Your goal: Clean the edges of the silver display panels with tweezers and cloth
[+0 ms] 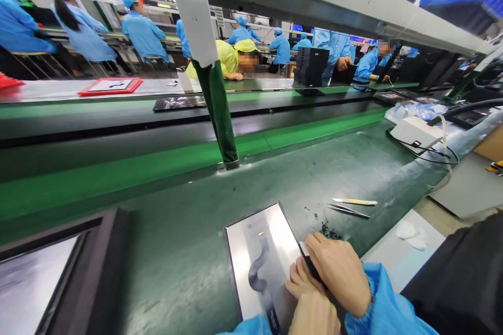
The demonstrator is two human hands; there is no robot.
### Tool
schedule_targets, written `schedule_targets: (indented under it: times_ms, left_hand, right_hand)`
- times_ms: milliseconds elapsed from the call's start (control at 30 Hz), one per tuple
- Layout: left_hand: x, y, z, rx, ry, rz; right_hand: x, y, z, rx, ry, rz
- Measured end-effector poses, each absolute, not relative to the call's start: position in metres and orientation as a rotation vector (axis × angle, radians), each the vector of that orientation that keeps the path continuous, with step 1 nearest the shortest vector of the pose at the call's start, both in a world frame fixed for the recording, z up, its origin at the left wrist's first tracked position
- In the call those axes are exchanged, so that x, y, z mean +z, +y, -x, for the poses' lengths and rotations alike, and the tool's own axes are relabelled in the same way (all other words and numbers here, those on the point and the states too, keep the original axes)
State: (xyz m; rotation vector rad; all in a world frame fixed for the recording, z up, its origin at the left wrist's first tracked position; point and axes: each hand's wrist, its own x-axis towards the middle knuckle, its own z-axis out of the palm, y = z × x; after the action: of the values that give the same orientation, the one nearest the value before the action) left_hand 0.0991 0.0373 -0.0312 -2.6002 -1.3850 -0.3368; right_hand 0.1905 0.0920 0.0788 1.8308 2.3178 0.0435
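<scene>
A flat display panel with a silvery back and dark edges lies on the green bench in front of me. A curved grey flex cable runs along its back. My left hand rests on the panel's right side, its fingers bent against the surface near the edge. Close beside it, my right hand is closed at that same edge. A small white bit and a dark strip show at its fingertips; what it pinches is mostly hidden. Small black scraps lie just beyond the right hand.
Tweezers and a pale-handled blade lie at the right. A dark foam-framed tray stands at the left. A green post rises at the bench's back edge. Farther right sits a white box with cables. Co-workers sit beyond the conveyor.
</scene>
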Motion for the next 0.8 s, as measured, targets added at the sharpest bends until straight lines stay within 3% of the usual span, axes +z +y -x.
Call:
schedule_targets:
  times_ms: [800]
  left_hand:
    - [-0.016, 0.04, -0.094, -0.303, -1.394, 2.622]
  right_hand:
    - [0.072, 0.088, -0.19, 0.037, 2.365, -1.858]
